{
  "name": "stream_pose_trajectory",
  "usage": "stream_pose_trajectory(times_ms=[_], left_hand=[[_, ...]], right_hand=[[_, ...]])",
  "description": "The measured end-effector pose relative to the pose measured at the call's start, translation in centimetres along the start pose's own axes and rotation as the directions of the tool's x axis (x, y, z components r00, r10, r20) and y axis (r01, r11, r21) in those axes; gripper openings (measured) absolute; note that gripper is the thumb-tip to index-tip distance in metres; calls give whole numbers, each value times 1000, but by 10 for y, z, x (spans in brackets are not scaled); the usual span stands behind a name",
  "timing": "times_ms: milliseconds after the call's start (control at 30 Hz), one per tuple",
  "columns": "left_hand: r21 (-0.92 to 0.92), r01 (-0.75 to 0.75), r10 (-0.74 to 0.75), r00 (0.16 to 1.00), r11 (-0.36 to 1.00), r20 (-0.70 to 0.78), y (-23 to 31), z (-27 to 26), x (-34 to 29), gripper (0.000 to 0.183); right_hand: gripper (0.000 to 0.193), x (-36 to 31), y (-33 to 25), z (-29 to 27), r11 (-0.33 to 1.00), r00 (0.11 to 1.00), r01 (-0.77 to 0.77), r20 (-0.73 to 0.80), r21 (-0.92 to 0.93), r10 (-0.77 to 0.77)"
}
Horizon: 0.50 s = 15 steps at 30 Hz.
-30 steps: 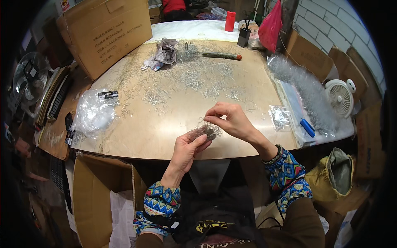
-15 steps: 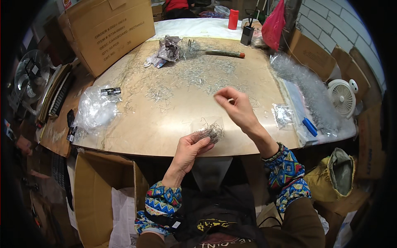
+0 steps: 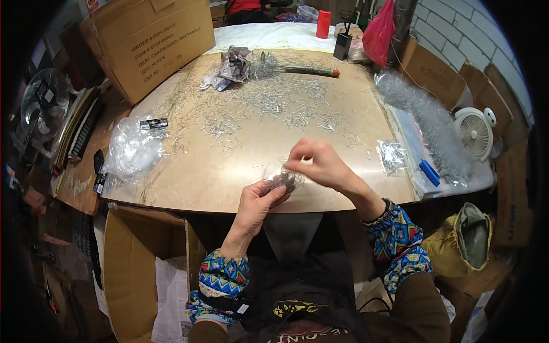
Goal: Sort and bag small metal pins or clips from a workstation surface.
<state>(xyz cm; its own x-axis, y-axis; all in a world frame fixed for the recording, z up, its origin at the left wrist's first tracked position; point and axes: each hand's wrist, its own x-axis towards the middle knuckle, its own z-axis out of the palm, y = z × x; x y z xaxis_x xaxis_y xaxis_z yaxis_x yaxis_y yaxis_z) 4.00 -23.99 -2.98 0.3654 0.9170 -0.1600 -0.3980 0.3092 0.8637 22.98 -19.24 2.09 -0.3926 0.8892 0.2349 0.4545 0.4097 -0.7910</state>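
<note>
Near the table's front edge, my left hand (image 3: 260, 200) is closed round a bunch of small bent wire hooks (image 3: 290, 180). Clear plastic, apparently a small bag, shows about the bunch. Over its upper right side, my right hand (image 3: 315, 163) has thumb and forefinger pinched together, at or touching the wires. What lies between those fingertips is too small to make out. Farther back, many loose wire pieces (image 3: 269, 103) are strewn over the tabletop (image 3: 194, 180).
A large carton (image 3: 154, 51) stands at the far left, near clear plastic bags (image 3: 134, 148). Crumpled paper (image 3: 233, 66) lies at the back. To the right are a filled clear packet (image 3: 392, 157), a blue tool (image 3: 429, 173), a heap of wires (image 3: 420, 120) and a white fan (image 3: 473, 134).
My right hand has come down and left to the wire bunch. My left hand has shifted slightly left, tilting the bunch.
</note>
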Motion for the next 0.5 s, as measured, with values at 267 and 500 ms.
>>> stream_pose_trajectory(times_ms=[267,500], left_hand=[[-101,-25,26,1000,995,11,-3,1,1,34],[-338,-47,91,989,940,113,-7,7,-2,50]], right_hand=[[14,-1,1,11,812,971,-158,-62,561,232],[13,-5,-19,24,807,983,-23,-135,590,127]])
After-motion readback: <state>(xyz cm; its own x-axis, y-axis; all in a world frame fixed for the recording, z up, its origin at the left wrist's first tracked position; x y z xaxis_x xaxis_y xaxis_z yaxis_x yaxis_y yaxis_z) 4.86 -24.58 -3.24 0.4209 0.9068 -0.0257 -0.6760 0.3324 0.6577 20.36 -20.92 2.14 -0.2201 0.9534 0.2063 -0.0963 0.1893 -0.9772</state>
